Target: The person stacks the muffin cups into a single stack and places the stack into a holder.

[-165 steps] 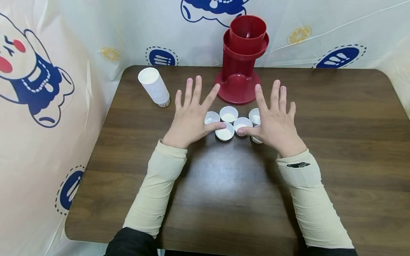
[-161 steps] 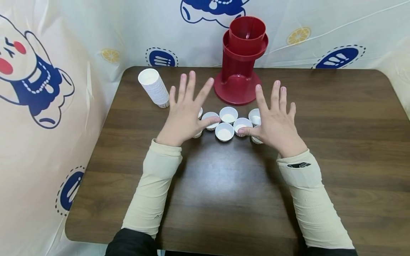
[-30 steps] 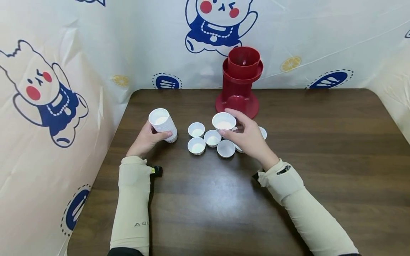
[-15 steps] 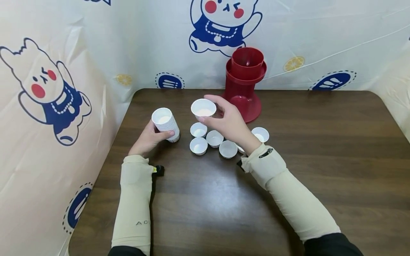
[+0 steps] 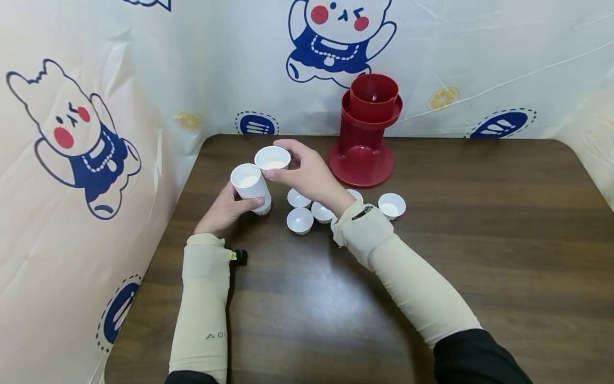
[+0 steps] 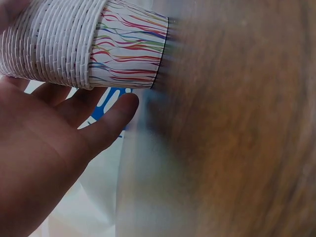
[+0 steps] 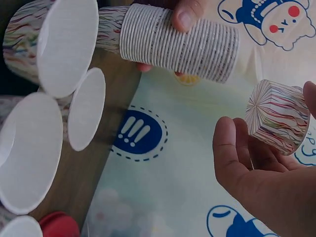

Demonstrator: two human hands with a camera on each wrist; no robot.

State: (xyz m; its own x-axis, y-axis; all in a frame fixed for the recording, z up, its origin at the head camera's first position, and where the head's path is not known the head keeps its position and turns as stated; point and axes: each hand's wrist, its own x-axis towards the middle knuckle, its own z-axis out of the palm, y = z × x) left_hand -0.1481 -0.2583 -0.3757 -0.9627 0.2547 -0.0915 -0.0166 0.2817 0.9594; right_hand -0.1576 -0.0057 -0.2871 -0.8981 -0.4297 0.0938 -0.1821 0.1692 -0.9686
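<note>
My left hand (image 5: 223, 209) grips a tall stack of nested white paper cups (image 5: 251, 188) at the left of the table, thumb across its near side. The left wrist view shows the stack (image 6: 54, 44) lying across the palm, with coloured wavy lines on the end cup. My right hand (image 5: 312, 173) pinches a single paper cup (image 5: 272, 158) between thumb and fingers, just above and right of the stack's mouth. In the right wrist view this cup (image 7: 279, 116), striped in several colours, is apart from the stack's rim end.
Several white paper cups (image 5: 299, 220) stand mouth up in two rows mid-table, partly hidden by my right forearm. One cup (image 5: 392, 205) stands at their right end. Behind them is a red tube-shaped stand (image 5: 363, 160) with a wide round base. A printed curtain (image 5: 192, 64) borders the table.
Earlier both hands were spread over the cups. Within the last second my right hand carried the single cup leftward from above the rows to the stack, which my left hand kept gripping.
</note>
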